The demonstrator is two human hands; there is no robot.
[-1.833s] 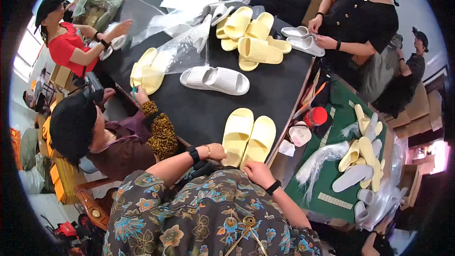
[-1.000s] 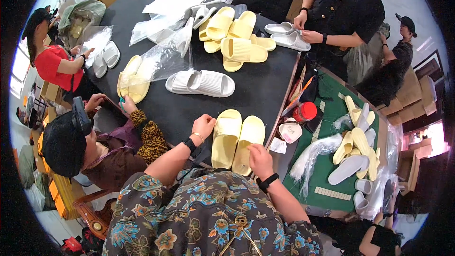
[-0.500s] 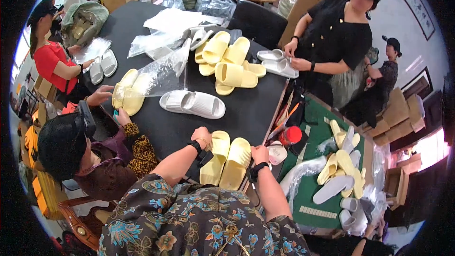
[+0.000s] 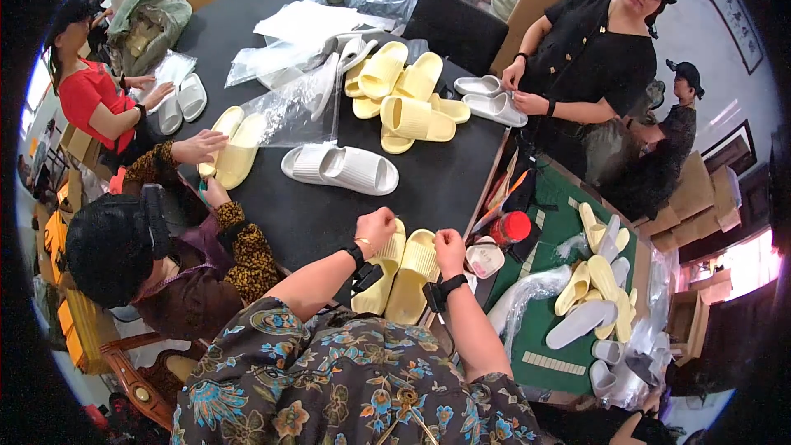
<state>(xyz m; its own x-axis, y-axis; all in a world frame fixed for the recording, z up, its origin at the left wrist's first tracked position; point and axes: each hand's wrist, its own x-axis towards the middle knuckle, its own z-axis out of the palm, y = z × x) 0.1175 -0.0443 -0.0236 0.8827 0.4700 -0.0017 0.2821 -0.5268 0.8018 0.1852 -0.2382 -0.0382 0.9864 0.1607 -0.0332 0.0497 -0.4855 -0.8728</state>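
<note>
A pair of pale yellow slippers lies before me at the near table edge, a left slipper (image 4: pixel 384 274) and a right slipper (image 4: pixel 414 274). My left hand (image 4: pixel 376 229), its fingers pinched together, is over the far end of the left slipper and hides part of it. Just right of the right slipper's far end, my right hand (image 4: pixel 450 252) is also closed in a pinch. Whatever either pinch holds is too small to make out. Beyond my hands lies a pair of white slippers (image 4: pixel 339 169).
A pile of yellow slippers (image 4: pixel 412 119) sits farther back on the black table (image 4: pixel 272 222). On my right stand a red-lidded jar (image 4: pixel 511 227) and a green table (image 4: pixel 548 338) with more slippers. Co-workers handle slippers at the left and far right.
My left hand has moved right, over the left slipper's far end. My right hand has shifted slightly away from me. The co-worker at left has moved a hand over a yellow pair.
</note>
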